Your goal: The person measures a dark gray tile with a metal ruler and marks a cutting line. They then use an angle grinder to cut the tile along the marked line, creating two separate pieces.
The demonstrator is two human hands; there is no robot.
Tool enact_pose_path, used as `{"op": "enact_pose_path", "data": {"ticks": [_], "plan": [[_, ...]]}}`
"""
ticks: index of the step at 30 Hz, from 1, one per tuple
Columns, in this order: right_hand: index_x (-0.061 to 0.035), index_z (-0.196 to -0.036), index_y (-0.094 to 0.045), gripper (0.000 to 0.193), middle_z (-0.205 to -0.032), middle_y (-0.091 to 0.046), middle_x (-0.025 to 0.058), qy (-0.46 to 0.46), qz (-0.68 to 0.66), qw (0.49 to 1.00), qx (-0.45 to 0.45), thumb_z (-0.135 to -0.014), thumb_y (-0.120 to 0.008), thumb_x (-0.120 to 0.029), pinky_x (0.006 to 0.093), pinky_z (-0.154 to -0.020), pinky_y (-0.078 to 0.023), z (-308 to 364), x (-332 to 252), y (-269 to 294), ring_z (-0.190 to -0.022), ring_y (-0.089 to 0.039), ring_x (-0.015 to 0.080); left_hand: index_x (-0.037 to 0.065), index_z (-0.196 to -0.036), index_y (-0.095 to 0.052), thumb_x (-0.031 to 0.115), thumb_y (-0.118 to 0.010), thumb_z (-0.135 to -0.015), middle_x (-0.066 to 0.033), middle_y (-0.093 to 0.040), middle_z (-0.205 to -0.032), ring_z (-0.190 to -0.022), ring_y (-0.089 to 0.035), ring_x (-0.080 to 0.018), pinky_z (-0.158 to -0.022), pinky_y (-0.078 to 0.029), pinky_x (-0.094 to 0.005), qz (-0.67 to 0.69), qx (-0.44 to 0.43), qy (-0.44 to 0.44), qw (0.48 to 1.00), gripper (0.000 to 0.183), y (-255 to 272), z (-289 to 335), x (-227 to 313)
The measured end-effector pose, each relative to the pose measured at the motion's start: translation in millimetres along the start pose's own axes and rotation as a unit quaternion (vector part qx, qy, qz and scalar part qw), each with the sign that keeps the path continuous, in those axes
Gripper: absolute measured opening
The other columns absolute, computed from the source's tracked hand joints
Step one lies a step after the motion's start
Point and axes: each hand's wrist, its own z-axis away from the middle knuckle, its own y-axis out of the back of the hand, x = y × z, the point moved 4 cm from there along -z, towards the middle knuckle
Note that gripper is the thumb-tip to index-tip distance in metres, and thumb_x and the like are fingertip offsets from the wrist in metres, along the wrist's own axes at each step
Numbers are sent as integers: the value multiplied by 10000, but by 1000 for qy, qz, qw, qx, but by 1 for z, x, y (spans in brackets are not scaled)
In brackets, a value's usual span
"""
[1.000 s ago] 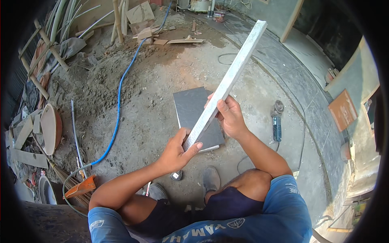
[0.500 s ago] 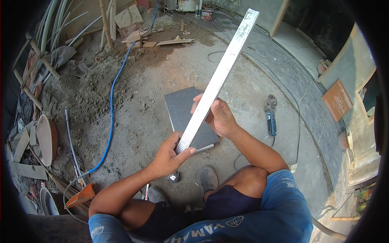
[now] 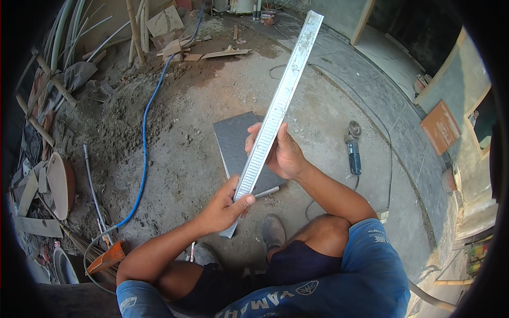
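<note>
Clasping a metal channel (image 3: 279,105), left grip (image 3: 226,205) clamped low, right grip (image 3: 287,157) curled around mid-length

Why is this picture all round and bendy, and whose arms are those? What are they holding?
There is no robot here, just a person with two bare hands. A camera on the person's head looks down, so you see nearly what they see. Its very wide lens makes the picture round and bends straight edges.

The left hand grips a long silvery metal strip near its lower end. The right hand holds it farther up.

Under the strip, flat dark grey tiles lie on the rough ground. To the right lies a blue power tool with a round disc, and to the left a blue hose curves along.
</note>
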Motion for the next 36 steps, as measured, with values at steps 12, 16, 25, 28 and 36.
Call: {"op": "enact_pose_path", "data": {"ticks": [12, 16, 25, 28, 36], "plan": [[-65, -1257, -553, 715, -946, -672, 65, -40, -34, 998, 34, -999, -254, -662, 302, -825, -527, -2, 8, 7, -881, -633, 113, 48, -1094, -454, 276, -523, -1041, -20, -502, -707, -577, -497, -101, -554, -419, -256, 30, 9, 16, 999, 245, -7, -6, 0], [-70, -1219, -565, 687, -949, -671, 72, -51, -26, 996, 63, -1005, -267, -651, 304, -825, -524, -1, 9, 9, -885, -632, 120, 55, -1076, -447, 269, -515, -1045, -21, -493, -701, -572, -491, -103, -543, -415, -258, 44, 19, 24, 999, 227, -9, -7, -3], [-86, -1191, -577, 667, -957, -671, 67, -71, -26, 994, 77, -1009, -268, -649, 306, -807, -519, 0, 12, 8, -886, -629, 120, 66, -1054, -450, 333, -446, -1067, -35, -499, -701, -582, -497, -120, -556, -425, -269, 60, 7, 17, 998, 268, -9, -6, -6], [-87, -1170, -592, 650, -949, -669, 64, -76, -26, 993, 88, -1018, -277, -634, 304, -797, -520, -1, 11, 8, -871, -630, 122, 66, -1048, -468, 348, -421, -1072, -46, -508, -703, -580, -502, -132, -566, -430, -272, 112, 6, 48, 993, 286, -10, -6, -10], [-60, -1137, -602, 601, -928, -659, 67, -108, -6, 983, 146, -1042, -310, -577, 324, -772, -549, -1, 13, 10, -876, -645, 135, 68, -1048, -499, 353, -438, -1065, -58, -540, -731, -598, -537, -149, -577, -455, -276, 197, 5, 101, 975, 293, -16, -5, 0]]}}
